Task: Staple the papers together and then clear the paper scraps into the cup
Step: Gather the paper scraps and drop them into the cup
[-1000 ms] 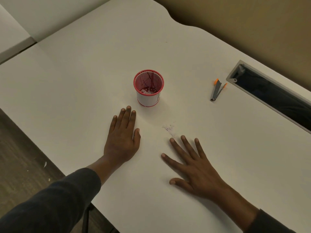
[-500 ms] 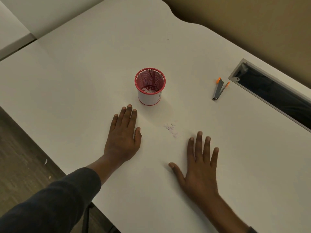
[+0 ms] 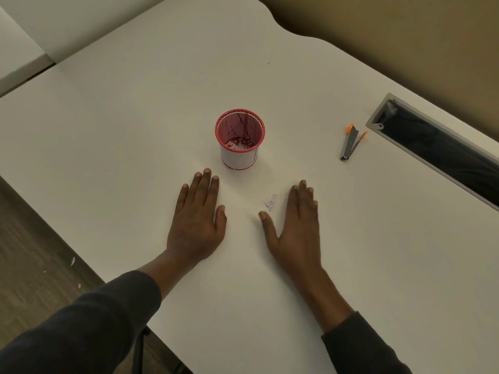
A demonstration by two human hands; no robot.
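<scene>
A red mesh cup (image 3: 239, 139) stands upright mid-table with white paper scraps in its bottom. My left hand (image 3: 195, 220) lies flat on the table just below and left of the cup, fingers together, holding nothing. A small heap of pale paper scraps (image 3: 270, 203) lies between my hands. My right hand (image 3: 294, 225) rests flat beside the heap, its fingers just right of it and thumb spread below it. A grey stapler with orange ends (image 3: 352, 143) lies to the right of the cup. No sheets of paper are visible.
A white table (image 3: 135, 130) carries everything. A long grey-framed cable slot (image 3: 442, 155) is cut into its right side. The table's near-left edge drops to a wooden floor (image 3: 32, 252). A tan wall runs behind.
My right hand has slid forward and left, from the lower right up to the scrap heap. The left hand and cup have stayed put.
</scene>
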